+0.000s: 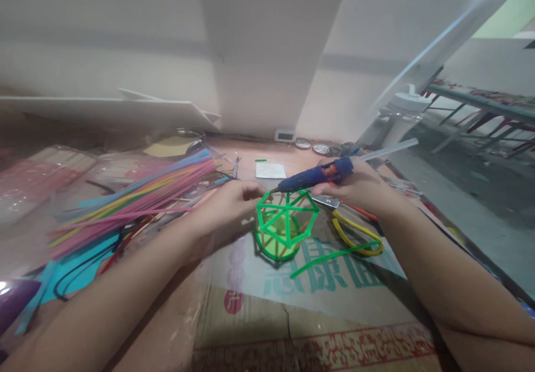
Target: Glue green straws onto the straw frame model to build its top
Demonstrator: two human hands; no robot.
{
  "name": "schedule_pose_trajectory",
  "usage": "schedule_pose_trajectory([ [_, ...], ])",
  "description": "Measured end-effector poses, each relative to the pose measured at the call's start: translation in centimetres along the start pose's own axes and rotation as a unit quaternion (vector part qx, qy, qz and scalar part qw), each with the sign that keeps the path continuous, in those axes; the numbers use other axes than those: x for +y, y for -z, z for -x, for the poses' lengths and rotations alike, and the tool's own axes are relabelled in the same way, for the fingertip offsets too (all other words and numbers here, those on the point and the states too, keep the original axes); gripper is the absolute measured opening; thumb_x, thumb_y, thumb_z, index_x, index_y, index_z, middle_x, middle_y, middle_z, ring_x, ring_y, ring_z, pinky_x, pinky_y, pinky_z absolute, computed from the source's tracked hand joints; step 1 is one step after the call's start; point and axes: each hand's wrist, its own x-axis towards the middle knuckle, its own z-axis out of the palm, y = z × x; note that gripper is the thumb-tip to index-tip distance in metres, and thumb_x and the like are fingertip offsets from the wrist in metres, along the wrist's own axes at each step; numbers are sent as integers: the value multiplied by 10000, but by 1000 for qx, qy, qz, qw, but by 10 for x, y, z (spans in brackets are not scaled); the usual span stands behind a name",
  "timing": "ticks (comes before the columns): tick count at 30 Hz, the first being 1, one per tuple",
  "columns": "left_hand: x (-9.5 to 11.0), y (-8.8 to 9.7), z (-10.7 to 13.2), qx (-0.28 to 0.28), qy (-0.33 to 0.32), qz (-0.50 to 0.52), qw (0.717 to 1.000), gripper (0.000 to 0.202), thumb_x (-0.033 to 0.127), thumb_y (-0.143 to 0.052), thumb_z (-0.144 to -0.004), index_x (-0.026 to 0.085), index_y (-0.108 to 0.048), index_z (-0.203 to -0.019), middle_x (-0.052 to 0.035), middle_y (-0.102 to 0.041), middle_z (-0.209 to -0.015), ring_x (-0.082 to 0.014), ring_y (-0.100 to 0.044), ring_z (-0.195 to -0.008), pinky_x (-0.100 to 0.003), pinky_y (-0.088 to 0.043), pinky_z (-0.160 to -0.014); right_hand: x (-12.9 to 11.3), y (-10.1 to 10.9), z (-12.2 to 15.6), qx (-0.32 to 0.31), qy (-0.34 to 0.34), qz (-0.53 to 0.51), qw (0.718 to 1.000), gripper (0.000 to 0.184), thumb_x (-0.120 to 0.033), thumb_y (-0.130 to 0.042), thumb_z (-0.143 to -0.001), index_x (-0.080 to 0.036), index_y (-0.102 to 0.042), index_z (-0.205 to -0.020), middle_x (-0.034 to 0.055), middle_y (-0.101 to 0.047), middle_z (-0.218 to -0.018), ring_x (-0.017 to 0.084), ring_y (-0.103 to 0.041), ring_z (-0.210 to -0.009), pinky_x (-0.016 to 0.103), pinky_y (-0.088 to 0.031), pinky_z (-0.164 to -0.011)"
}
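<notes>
A small open frame [287, 209] of green fuzzy stems and brownish sticks stands on the work surface, with a yellow-green round base ringed in green. My left hand [236, 202] is closed at its upper left edge, the fingertips partly hidden behind it. In my right hand [363, 185] is a blue hot glue gun [311, 178], its nozzle pointing left at the frame's upper left corner, close to my left fingers. A clear glue stick [395, 149] juts from the gun's back. Just right of the frame lie yellow-handled scissors [357, 237], with a loose green stem [326, 259] against the handle.
Under the frame is printed cardboard [238, 327]. Bundled coloured fuzzy stems [167, 193] and plastic-wrapped packs [45, 177] lie at left. Toward the back are a white card [270, 170], a small display device [285, 135] and round tins [321, 149]. A lidded clear bottle [401, 116] stands at back right.
</notes>
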Motion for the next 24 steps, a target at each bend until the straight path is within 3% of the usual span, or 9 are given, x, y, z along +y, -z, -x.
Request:
schedule_pose_trajectory([
  [3, 0, 2, -3, -18, 7, 1, 1000, 247, 337, -869, -671, 175, -720, -783, -37, -732, -735, -188, -673, -665, -254, -487, -551, 1, 0, 1, -9, 5, 3, 1000, 524, -692, -718, -755, -217, -527, -642, -43, -440, -551, 126, -377, -540, 281, -287, -510],
  [7, -1, 4, -7, -26, 9, -9, 1000, 267, 312, -892, -631, 168, -722, -778, -42, -736, -756, -199, -687, -695, -256, -501, -566, 1, 2, 5, -12, -7, 35, 999, 457, -642, -742, -766, -207, -607, -732, -24, -541, -603, 139, -447, -559, 280, -316, -523],
  [14, -2, -3, 1, 10, -4, -11, 1000, 223, 373, -824, -730, 184, -725, -796, -33, -722, -718, -169, -641, -624, -242, -447, -521, -3, 10, 11, -14, 83, 98, 992, 376, -588, -772, -794, -219, -701, -803, 5, -692, -740, 164, -590, -657, 277, -394, -598],
  [18, -2, -5, 4, 2, -1, -2, 1000, 226, 388, -816, -747, 189, -723, -797, -31, -716, -726, -168, -642, -644, -244, -450, -532, -3, 13, 10, -41, 94, 77, 992, 326, -551, -763, -813, -230, -705, -824, 8, -714, -771, 169, -608, -687, 280, -417, -622],
  [20, -3, -4, 4, -1, -2, 10, 1000, 227, 385, -818, -748, 188, -725, -813, -36, -724, -757, -170, -650, -661, -248, -462, -542, -3, 13, 8, -36, 78, 44, 995, 328, -541, -787, -774, -227, -702, -816, 7, -703, -738, 173, -601, -668, 281, -429, -610],
  [24, -8, -1, 0, -4, -4, 24, 1000, 230, 354, -840, -725, 183, -728, -831, -27, -720, -775, -160, -649, -672, -243, -482, -569, 3, 11, 4, 23, -27, 1, 999, 276, -478, -760, -753, -210, -698, -737, 15, -663, -647, 179, -576, -599, 286, -443, -552],
])
